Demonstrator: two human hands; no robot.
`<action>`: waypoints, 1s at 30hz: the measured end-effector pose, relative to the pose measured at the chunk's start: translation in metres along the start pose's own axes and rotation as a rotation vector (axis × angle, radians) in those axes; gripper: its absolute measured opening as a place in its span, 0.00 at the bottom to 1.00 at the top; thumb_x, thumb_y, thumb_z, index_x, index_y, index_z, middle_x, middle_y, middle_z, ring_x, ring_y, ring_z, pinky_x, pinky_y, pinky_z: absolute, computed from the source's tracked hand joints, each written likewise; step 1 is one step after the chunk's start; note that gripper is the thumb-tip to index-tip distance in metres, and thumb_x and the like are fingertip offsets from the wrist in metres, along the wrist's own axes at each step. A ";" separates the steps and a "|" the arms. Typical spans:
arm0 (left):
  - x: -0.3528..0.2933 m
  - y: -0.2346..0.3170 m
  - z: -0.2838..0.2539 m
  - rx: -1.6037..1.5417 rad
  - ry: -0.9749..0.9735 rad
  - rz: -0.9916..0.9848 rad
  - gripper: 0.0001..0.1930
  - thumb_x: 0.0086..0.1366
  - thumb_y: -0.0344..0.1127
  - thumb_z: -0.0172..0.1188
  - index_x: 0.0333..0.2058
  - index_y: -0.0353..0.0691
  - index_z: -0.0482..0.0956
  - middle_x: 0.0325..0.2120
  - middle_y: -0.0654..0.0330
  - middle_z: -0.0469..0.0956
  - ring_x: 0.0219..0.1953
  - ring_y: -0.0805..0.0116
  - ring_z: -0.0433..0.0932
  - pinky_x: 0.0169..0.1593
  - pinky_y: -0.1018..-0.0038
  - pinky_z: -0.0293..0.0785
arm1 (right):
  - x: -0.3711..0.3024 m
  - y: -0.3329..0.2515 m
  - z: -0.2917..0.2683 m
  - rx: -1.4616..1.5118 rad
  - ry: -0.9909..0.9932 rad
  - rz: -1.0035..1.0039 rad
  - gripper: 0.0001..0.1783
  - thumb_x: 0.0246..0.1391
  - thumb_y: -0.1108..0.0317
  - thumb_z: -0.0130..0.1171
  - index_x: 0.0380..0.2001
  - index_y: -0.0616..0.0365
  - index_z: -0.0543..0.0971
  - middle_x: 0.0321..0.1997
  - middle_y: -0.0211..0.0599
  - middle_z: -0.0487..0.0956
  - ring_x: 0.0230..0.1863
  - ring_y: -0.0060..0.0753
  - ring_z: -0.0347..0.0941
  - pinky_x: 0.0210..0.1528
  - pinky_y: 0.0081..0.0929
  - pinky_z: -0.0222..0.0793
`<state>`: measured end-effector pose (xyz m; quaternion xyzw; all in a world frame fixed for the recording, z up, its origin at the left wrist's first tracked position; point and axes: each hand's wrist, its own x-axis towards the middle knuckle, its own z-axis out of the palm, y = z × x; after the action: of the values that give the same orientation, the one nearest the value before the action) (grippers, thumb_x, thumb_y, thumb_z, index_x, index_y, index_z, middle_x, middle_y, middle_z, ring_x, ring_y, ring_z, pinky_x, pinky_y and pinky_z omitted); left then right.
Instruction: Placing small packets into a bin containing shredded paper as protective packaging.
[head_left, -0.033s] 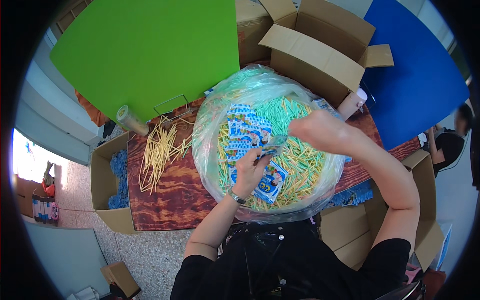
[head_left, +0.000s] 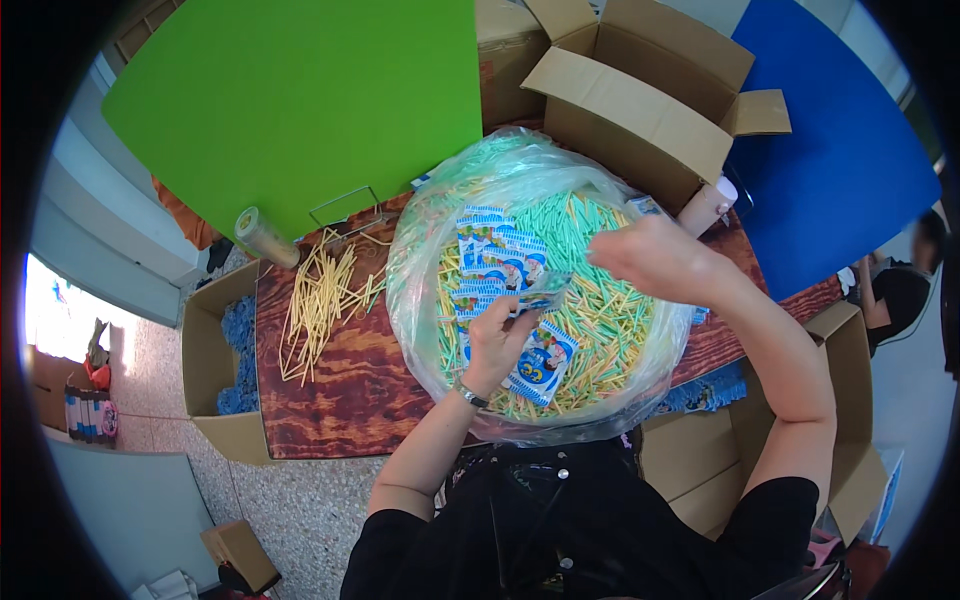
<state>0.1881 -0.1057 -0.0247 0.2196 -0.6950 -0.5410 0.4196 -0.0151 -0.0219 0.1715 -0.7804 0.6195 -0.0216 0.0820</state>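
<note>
My left hand (head_left: pixel 496 348) is closed on a small blue-and-white packet (head_left: pixel 546 290), held upright over the middle of a large clear plastic bag (head_left: pixel 412 335). Thin short sticks fill the bag, mint green ones (head_left: pixel 560 226) toward the back and yellow and orange ones (head_left: pixel 607 365) nearer me. Just right of the packet, my right hand (head_left: pixel 648 262) hovers with its fingers drawn together; what they hold, if anything, is hidden. Several more blue-and-white packets (head_left: pixel 488 262) lie in a column on the sticks, and another packet (head_left: pixel 545 362) rests below my left hand.
Loose yellow sticks (head_left: pixel 322 300) lie on the red-brown wooden table (head_left: pixel 330 425), beside a clear cylindrical tub (head_left: pixel 262 238). Boxes with blue packets flank the table: a left carton (head_left: pixel 222 440) and a right carton (head_left: pixel 690 445). An open carton (head_left: pixel 630 95) stands behind. A person (head_left: pixel 895 300) sits far right.
My right hand has moved slightly to the right, away from the packet. My left hand keeps its hold in nearly the same place.
</note>
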 end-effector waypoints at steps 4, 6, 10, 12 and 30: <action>-0.004 0.008 -0.016 -0.141 -0.035 -0.111 0.10 0.57 0.22 0.64 0.39 0.34 0.79 0.29 0.62 0.81 0.30 0.78 0.79 0.33 0.80 0.76 | -0.011 0.010 0.039 0.133 0.239 0.072 0.14 0.55 0.65 0.60 0.45 0.53 0.78 0.30 0.42 0.80 0.33 0.50 0.78 0.35 0.39 0.73; -0.010 0.010 -0.027 -0.044 -0.058 -0.113 0.11 0.56 0.22 0.65 0.39 0.34 0.78 0.30 0.62 0.81 0.31 0.77 0.79 0.34 0.79 0.76 | -0.001 -0.009 0.045 0.475 0.302 0.123 0.17 0.53 0.66 0.63 0.48 0.53 0.79 0.38 0.38 0.81 0.35 0.42 0.79 0.35 0.32 0.73; -0.025 0.012 -0.048 -0.003 -0.066 -0.153 0.16 0.53 0.24 0.68 0.41 0.34 0.77 0.33 0.59 0.80 0.35 0.74 0.79 0.37 0.78 0.77 | 0.030 -0.038 0.095 0.585 0.530 -0.138 0.14 0.52 0.70 0.62 0.44 0.55 0.80 0.36 0.39 0.81 0.33 0.38 0.79 0.33 0.28 0.73; -0.033 0.022 -0.059 0.139 0.038 -0.090 0.18 0.53 0.25 0.69 0.43 0.35 0.77 0.35 0.58 0.79 0.38 0.71 0.79 0.38 0.76 0.78 | 0.040 -0.051 0.114 0.692 0.505 -0.022 0.11 0.53 0.71 0.61 0.41 0.56 0.80 0.33 0.40 0.81 0.32 0.37 0.79 0.32 0.27 0.73; -0.042 -0.015 -0.057 0.789 -0.100 -0.002 0.18 0.55 0.36 0.68 0.40 0.38 0.71 0.30 0.56 0.73 0.32 0.58 0.76 0.34 0.65 0.72 | -0.014 -0.018 0.200 0.377 0.212 0.398 0.13 0.50 0.61 0.65 0.30 0.56 0.73 0.29 0.40 0.76 0.35 0.47 0.75 0.35 0.43 0.69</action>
<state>0.2560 -0.1111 -0.0493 0.3381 -0.8688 -0.2430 0.2681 0.0257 0.0153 -0.0215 -0.6079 0.7505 -0.2012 0.1633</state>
